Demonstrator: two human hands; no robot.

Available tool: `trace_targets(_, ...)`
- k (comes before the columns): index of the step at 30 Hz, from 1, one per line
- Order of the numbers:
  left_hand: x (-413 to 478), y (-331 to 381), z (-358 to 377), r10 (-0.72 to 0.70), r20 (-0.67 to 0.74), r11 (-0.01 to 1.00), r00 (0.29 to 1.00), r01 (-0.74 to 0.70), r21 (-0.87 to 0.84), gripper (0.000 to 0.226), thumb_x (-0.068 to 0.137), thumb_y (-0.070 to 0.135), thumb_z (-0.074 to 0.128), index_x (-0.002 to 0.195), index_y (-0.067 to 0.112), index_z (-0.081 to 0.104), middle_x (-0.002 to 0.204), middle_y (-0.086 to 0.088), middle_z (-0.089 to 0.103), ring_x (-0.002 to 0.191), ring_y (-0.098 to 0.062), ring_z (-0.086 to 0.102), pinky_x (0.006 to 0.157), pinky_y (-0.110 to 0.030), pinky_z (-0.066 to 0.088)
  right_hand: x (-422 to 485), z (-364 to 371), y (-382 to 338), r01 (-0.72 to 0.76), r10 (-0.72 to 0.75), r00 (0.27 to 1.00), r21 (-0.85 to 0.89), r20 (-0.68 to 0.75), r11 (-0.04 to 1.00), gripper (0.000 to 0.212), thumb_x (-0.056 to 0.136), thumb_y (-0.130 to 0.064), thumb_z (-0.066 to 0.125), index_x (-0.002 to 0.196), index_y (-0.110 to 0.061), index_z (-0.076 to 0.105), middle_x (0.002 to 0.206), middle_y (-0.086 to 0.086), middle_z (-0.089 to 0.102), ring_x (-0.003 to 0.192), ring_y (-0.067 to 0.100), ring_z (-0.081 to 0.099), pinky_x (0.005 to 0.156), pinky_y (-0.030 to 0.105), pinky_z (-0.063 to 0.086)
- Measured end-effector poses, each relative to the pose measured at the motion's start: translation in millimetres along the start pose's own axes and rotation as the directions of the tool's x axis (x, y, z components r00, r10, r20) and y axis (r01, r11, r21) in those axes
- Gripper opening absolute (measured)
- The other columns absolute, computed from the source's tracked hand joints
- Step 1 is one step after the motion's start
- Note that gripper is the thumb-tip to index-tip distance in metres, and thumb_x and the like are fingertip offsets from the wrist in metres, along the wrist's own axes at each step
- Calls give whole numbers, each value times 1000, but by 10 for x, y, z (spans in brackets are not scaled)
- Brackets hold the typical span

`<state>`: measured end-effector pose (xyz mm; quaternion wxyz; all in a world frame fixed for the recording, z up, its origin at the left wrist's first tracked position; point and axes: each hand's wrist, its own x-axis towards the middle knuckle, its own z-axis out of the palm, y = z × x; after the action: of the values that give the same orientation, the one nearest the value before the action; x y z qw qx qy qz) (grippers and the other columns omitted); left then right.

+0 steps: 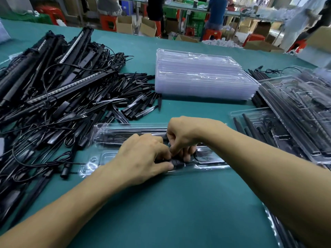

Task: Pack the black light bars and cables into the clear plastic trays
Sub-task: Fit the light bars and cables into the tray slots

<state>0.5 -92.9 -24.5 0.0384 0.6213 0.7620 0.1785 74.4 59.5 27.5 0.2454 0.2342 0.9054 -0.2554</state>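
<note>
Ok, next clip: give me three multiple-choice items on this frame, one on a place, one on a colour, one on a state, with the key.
1. Where is the stack of empty trays?
A) mid-table, toward the far side
B) at the near table edge
C) on the floor

2. What colour is the table?
A) red
B) teal
C) white

3. What are the left hand and right hand doing?
A) resting off the table
B) lifting a tray from the stack
C) both at a controller over the near tray

Key: 1 A, the stack sits past both hands; 2 B, the bare cover is teal; 3 C, fingers of both hands meet at the controller above the tray.
</note>
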Motion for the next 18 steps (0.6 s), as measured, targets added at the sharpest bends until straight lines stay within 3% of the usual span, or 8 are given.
trace_targets(3,-12,-27,4,7,-17,999,1000,-8,-34,29,79,64,64,90,38,69,73,17,47,79,-7,44,72,-33,33,-19,10,14,-3,3,1000,28,-6,1000,20,81,-14,74,71,-12,58,57,4,69,57,17,72,46,21,50)
trace_targets(8,-30,-30,9,20,-82,992,996,-30,-120,25,75,57,74,80,32,72,70,14,57,71,-6,48,69,-31,36,-3,-56,-49,-82,78,992,34,100,996,12,82,-10,74,80,-7,63,65,6,73,62,18,73,50,21,53)
trace_targets(13,-25,-19,-1,-24,-30,995,999,21,-102,28,74,68,64,71,41,60,72,16,54,76,-6,48,78,-35,40,11,-50,-50,-146,138,985,79,100,986,14,80,-14,78,79,-7,65,66,10,73,61,16,72,50,21,54)
trace_targets(18,-7,-30,20,-22,-20,995,1000,21,-93,28,77,65,67,79,36,66,72,18,50,78,-4,44,78,-34,35,39,-41,-30,-184,176,981,102,79,978,13,79,-14,78,81,-5,70,66,10,73,59,15,71,53,20,54)
